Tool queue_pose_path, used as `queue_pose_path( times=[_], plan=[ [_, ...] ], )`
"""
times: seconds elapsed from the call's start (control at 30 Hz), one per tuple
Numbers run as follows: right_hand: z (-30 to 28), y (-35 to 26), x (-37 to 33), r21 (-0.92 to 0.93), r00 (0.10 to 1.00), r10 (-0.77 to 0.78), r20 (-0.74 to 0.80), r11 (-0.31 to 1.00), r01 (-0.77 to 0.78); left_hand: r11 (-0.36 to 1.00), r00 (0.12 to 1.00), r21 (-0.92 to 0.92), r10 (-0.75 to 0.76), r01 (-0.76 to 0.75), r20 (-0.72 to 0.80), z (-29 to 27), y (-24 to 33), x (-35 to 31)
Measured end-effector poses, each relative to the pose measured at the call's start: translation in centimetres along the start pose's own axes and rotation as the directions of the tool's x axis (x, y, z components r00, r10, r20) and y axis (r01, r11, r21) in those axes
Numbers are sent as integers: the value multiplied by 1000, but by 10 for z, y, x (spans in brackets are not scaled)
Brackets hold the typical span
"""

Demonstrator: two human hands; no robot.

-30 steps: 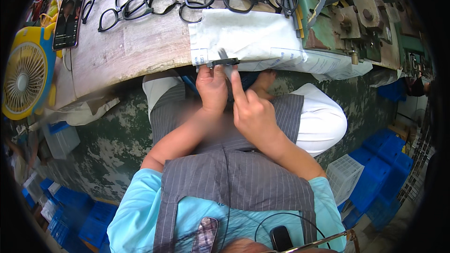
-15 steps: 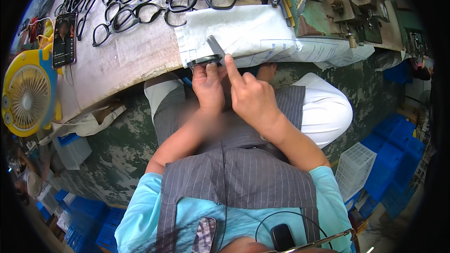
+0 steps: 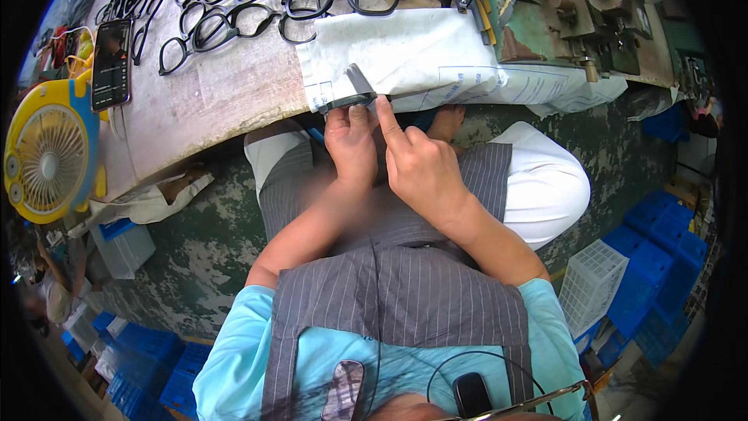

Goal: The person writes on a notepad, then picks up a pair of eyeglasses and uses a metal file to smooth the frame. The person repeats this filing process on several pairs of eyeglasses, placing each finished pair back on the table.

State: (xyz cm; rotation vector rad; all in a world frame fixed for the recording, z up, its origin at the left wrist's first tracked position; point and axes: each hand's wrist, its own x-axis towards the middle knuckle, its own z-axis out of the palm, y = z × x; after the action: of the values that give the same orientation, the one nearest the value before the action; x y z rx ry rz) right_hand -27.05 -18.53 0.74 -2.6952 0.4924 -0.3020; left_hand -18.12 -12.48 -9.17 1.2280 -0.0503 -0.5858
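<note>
At the bench edge, my left hand [image 3: 350,144] pinches a black eyeglass frame [image 3: 347,101], thumb and fingertips at its near side. The frame is seen nearly edge-on, so its far parts are hidden. My right hand [image 3: 417,160] is at its right end, index finger stretched along it and the other fingers curled; the right thumb is hidden. A short grey flat strip [image 3: 360,78] slants up from the frame's right end over a white printed sheet [image 3: 405,43]. I cannot tell whether the strip is joined to the frame.
Many black eyeglass frames [image 3: 312,1] lie across the back of the bench [image 3: 210,93]. A phone [image 3: 111,64] and a yellow fan [image 3: 51,152] stand at the left. A green metal machine [image 3: 538,39] is at the right. Blue crates [image 3: 639,265] and a white basket [image 3: 592,284] are on the floor.
The eyeglass frame has tipped and now looks flatter, with less of its rim oval showing. Both hands keep to nearly the same place; the whole view has shifted slightly.
</note>
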Motion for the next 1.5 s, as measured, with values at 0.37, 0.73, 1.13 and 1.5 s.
queue_pose_path(
  times=[0.37,0.73,1.13,1.5],
  plan=[
    [7,4,3,-44,1000,14,9,999,-14,992,999,-120,42,-38,33,-3,-1,3],
    [-14,-8,-26,28,994,33,106,999,-36,992,999,-122,25,-23,19,0,1,0],
    [-16,7,-16,150,985,167,-29,975,-161,980,999,-194,-53,53,2,-1,10,0],
    [-31,-5,-10,77,986,68,150,994,-80,980,999,-196,-36,35,0,1,20,0]
  ],
)
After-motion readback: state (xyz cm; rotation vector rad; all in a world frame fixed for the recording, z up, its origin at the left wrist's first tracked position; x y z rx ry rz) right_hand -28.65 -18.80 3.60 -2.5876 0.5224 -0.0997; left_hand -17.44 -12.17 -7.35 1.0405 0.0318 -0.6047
